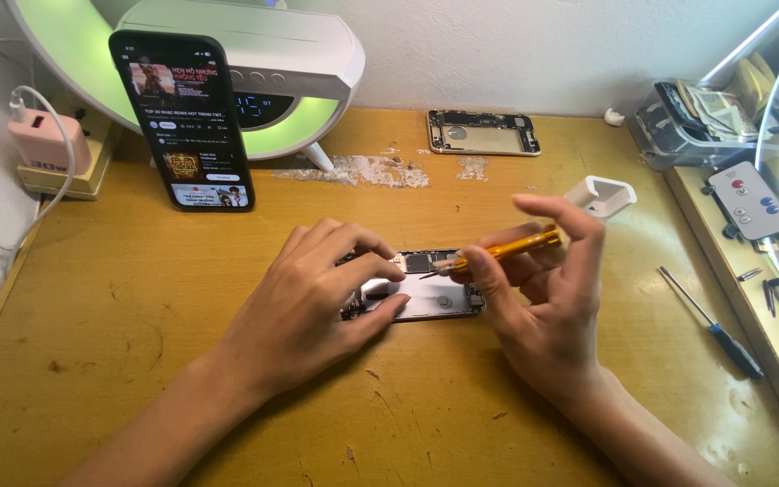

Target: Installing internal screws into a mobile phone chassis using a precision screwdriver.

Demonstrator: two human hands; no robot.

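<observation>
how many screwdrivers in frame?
2. An orange screwdriver in the right hand, over the opened phone; a black screwdriver lying on the table at right. Tools at the right edge may include more.
</observation>
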